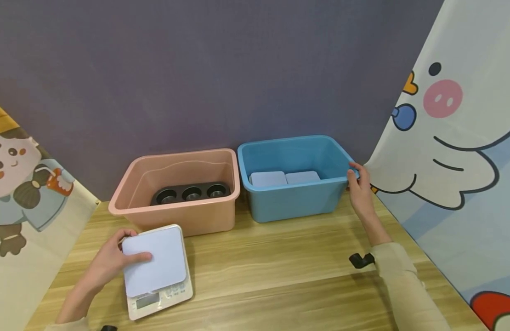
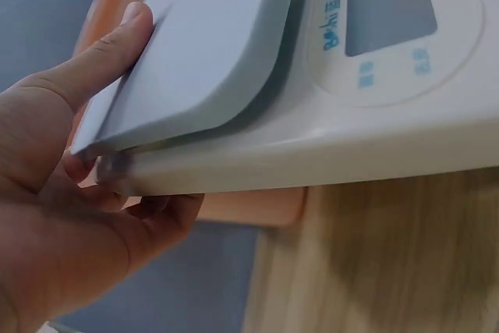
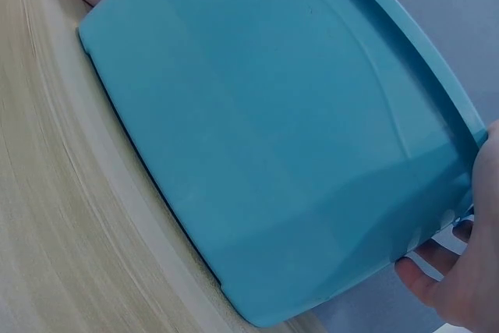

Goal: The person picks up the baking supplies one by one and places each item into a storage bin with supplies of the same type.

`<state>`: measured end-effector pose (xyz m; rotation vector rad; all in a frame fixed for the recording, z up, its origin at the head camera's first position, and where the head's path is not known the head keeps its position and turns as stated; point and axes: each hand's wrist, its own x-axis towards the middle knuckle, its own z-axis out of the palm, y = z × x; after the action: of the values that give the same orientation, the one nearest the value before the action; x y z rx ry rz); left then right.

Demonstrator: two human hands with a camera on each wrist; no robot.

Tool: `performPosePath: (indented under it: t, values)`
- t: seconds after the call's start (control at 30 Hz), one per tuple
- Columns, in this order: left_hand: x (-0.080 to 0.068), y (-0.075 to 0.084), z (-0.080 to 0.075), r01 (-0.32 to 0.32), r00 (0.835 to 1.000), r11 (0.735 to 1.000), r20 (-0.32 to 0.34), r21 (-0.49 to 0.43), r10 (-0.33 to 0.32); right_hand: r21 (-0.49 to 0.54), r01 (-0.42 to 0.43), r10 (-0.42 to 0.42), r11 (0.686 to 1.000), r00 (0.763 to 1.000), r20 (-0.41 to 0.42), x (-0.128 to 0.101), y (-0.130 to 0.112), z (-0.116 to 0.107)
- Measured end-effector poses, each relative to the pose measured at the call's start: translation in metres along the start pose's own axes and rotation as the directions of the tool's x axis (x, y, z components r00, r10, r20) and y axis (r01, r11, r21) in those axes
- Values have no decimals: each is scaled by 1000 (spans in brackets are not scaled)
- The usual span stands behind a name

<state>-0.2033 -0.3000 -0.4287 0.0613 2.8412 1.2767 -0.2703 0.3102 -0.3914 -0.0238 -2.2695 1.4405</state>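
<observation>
My left hand [image 1: 114, 255] grips a white kitchen scale [image 1: 157, 271] by its left edge. The thumb lies over the pale flat platform, and the other fingers curl beneath the body, as the left wrist view shows. A grey display [image 2: 390, 5] and blue-marked buttons sit along the scale's near side. At the right, my right hand [image 1: 360, 188] holds the rim corner of a blue plastic bin [image 1: 294, 202], thumb on the near side. Two white box-like objects [image 1: 268, 178] lie inside that bin, their lower parts hidden by its front wall.
Left of the blue bin stands a pink bin [image 1: 209, 218] with a dark muffin pan [image 1: 190, 193] inside. Both bins stand on the wooden table [image 1: 280, 271] near a grey curtain [image 1: 238, 69]. Cartoon-printed sheets [image 1: 453, 151] border the table at both sides.
</observation>
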Motion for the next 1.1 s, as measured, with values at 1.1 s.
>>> performPosePath:
  t: [1.1]
  values:
    - [-9, 96, 18, -193, 954, 955, -270, -225, 129, -13, 28, -29, 1000, 999, -20, 2, 2, 2]
